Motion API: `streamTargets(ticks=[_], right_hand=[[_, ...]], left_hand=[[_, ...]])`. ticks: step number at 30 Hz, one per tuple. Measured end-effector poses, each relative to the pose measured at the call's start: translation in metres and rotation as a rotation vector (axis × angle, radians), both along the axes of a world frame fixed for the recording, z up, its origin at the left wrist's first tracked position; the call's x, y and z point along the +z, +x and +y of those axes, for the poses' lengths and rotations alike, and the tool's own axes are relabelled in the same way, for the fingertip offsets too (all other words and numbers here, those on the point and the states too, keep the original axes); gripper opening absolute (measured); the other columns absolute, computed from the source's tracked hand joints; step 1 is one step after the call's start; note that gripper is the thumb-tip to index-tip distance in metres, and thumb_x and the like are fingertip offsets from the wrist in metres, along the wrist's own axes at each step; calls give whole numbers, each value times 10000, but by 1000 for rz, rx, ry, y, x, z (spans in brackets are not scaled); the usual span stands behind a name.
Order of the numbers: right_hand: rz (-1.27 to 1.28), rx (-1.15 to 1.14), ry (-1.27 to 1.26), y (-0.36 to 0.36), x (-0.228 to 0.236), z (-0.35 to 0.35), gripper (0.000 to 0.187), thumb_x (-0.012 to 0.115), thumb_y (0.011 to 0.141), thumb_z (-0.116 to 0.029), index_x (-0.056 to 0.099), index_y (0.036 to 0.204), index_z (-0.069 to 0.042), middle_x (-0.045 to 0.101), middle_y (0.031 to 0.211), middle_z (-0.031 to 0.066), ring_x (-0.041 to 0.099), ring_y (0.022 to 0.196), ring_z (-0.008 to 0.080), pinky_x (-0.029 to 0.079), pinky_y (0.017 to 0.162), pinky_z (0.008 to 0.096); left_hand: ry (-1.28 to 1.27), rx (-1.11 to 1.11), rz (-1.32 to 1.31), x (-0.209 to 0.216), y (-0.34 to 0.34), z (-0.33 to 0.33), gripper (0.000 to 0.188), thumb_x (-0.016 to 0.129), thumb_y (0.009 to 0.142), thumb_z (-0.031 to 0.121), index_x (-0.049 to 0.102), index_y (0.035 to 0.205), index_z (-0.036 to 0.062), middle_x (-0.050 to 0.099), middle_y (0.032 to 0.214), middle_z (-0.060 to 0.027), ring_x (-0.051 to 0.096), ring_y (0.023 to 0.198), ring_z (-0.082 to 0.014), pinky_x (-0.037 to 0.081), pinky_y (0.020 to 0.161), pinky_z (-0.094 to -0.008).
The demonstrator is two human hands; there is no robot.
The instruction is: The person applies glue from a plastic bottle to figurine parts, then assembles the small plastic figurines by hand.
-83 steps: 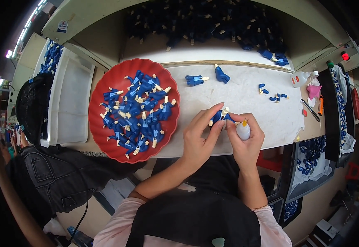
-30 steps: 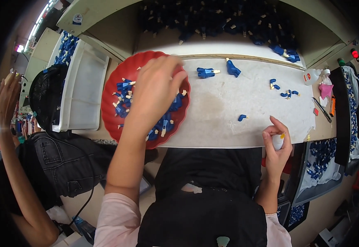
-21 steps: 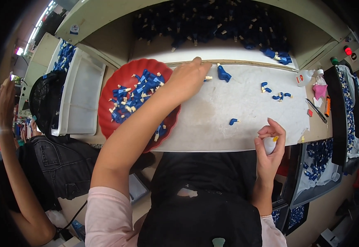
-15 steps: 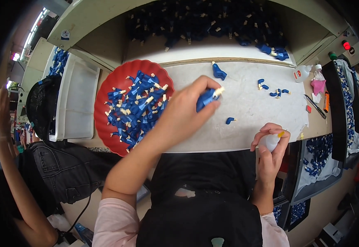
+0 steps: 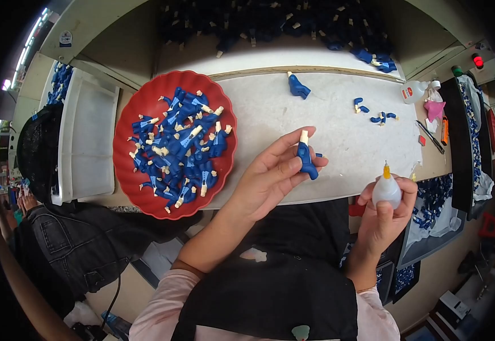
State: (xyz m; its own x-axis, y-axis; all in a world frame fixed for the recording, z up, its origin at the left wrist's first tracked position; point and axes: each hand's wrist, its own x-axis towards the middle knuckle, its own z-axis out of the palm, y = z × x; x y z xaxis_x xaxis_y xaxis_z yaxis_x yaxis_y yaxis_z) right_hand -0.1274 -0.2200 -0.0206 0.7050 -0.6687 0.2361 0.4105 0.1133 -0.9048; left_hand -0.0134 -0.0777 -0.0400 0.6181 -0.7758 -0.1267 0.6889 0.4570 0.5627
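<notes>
My left hand (image 5: pixel 271 175) pinches a blue figurine body (image 5: pixel 305 156) with a cream neck end, held upright over the front of the white work sheet (image 5: pixel 247 113). My right hand (image 5: pixel 385 221) is wrapped round a small white squeeze bottle (image 5: pixel 387 193), whose yellow needle tip points up and away from me. The two hands are apart, and the tip does not touch the figurine. Just behind my left fingers a small blue arm piece (image 5: pixel 320 155) shows in part. Farther back lie another blue figurine body (image 5: pixel 298 86) and more arm pieces (image 5: pixel 361 106).
A red scalloped bowl (image 5: pixel 123 131) full of blue figurines stands at left, by a white bin (image 5: pixel 88 136). At right are a clear bottle (image 5: pixel 413 92), a pink piece (image 5: pixel 434 109), an orange cutter (image 5: pixel 444 131) and a black tray (image 5: pixel 464 142). A shelf behind holds many figurines.
My left hand has drawn the figurine nearer and turned it neck-up. My right hand has shifted slightly right, and the bottle now points its tip upward. The view has shifted slightly.
</notes>
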Motion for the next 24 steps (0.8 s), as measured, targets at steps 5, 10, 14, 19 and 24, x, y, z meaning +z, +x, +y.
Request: streamTargets(ticks=[5,10,14,19,24], right_hand=[[-78,-96,131,14,6,3,396,699,643,-134,418,905,-39,457,860,100,478,673,132,433,580,215],[-93,-170,-114,14,4,5,405,719,639,-167,421,890,-58,446,856,88,468,713,130,420,611,226],[-78,-184,-438,12,2,13,427,733,634,-237,428,879,-68,452,831,78,488,686,139,424,596,242],[-88,-76,-621,13,8,10,448,759,595,-166,435,893,-79,477,845,73,509,640,145,432,559,227],[-80,-39,-722,8,6,10,472,775,561,-129,442,893,-85,484,854,79,522,632,149,447,546,226]], left_hand=[[23,-32,-24,-4,-1,4,519,499,807,61,259,1264,2,493,1009,-127,519,975,-265,469,809,-334],[87,-43,-75,-5,-4,6,496,496,812,75,283,1253,-4,498,1007,-121,533,954,-236,499,758,-321],[50,12,-1,3,-6,4,451,495,827,106,331,1238,16,522,1022,-118,532,954,-202,483,761,-292],[55,-30,-70,1,-7,3,418,466,839,105,339,1224,3,510,1027,-121,525,967,-228,473,785,-319],[94,-39,-107,1,-8,2,407,462,838,110,346,1212,-2,508,1027,-121,506,1006,-283,461,800,-344]])
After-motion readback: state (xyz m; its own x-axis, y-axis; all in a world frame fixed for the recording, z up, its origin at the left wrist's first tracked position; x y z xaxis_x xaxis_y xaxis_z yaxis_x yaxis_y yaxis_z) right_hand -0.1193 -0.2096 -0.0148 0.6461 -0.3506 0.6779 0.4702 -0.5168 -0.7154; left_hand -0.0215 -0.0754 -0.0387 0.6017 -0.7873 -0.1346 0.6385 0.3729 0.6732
